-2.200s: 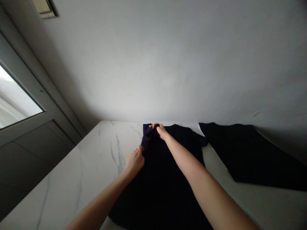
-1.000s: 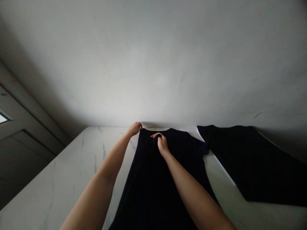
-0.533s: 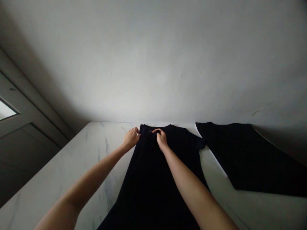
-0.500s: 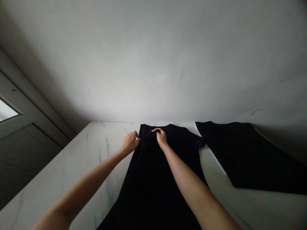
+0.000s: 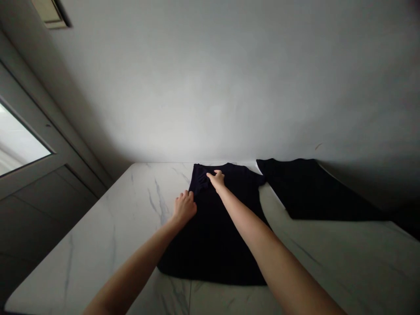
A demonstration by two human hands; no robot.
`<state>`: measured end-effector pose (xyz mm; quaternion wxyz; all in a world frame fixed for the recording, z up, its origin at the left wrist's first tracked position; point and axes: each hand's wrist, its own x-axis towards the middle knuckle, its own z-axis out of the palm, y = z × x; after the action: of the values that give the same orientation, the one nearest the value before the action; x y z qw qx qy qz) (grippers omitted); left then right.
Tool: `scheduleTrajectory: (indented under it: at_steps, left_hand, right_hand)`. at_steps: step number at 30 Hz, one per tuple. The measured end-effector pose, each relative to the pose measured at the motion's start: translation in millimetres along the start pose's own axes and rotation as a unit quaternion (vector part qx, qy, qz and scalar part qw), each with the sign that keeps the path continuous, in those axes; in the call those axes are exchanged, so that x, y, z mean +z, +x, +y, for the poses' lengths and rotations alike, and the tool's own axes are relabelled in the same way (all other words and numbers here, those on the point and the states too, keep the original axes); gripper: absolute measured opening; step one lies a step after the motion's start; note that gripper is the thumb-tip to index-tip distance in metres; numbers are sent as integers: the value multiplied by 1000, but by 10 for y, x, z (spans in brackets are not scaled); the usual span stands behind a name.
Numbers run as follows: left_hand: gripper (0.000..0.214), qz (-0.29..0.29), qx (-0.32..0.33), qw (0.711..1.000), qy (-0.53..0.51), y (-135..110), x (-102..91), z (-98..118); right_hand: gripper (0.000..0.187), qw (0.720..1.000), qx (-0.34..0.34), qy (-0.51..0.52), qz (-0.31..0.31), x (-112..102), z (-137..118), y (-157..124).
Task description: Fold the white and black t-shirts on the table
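A dark navy or black short-sleeved shirt [image 5: 226, 245] lies spread on the marble-patterned table, its lower edge towards me. Its left side is folded inward, and the sleeve cloth [image 5: 202, 178] there is crumpled on top. My left hand [image 5: 185, 206] is at the shirt's left edge below this sleeve, fingers curled onto the cloth. Farther up, my right hand [image 5: 217, 179] pinches the sleeve cloth between thumb and fingers; the exact grip is partly lost in the dark fabric. The right sleeve [image 5: 259, 178] sticks out flat.
Another dark garment [image 5: 305, 190] lies flat to the right, close to the wall [image 5: 213, 87]. The white table [image 5: 124, 218] meets that wall at the back. A door with a glass pane [image 5: 19, 144] stands at the left, and a pale box [image 5: 50, 13] is mounted high on the wall.
My left hand has come down along the shirt's left edge and onto the cloth. The right hand has opened its bunched grip somewhat. The view has shifted, showing the shirt's lower edge.
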<state>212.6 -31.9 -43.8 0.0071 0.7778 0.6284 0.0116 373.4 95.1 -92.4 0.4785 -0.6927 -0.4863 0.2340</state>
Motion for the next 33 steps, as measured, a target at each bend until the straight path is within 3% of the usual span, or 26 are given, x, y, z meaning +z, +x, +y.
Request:
scheduleTrajectory:
  at_steps: [4,8,11,16,22,27,33]
  left_hand:
    - [37,-24,-24,999,10,-198,-44,17]
    - [40,-55,-38,997,25,-484,-58,-55]
    - [38,-62,-49,997,25,-655,-45,-139]
    - [34,-59,-64,996,11,-832,-24,-269]
    - [24,-30,-84,996,2,-985,24,-328]
    - [25,-2,-94,996,4,-1120,75,-311]
    - [31,-35,-60,998,14,-1303,-69,-170]
  right_hand:
    - [64,997,22,-71,-14,11,-105,-312]
    - [69,979,3,-191,-71,-23,-206,-511]
    - [63,963,-44,-242,-112,-89,-259,-587]
    - [39,936,-148,-270,-170,-214,-288,-682]
    - [33,863,-292,-366,-189,-268,-276,-755]
    - [36,847,-308,-383,-203,-230,-261,-753]
    - [39,849,-304,-388,-190,-326,-314,-701]
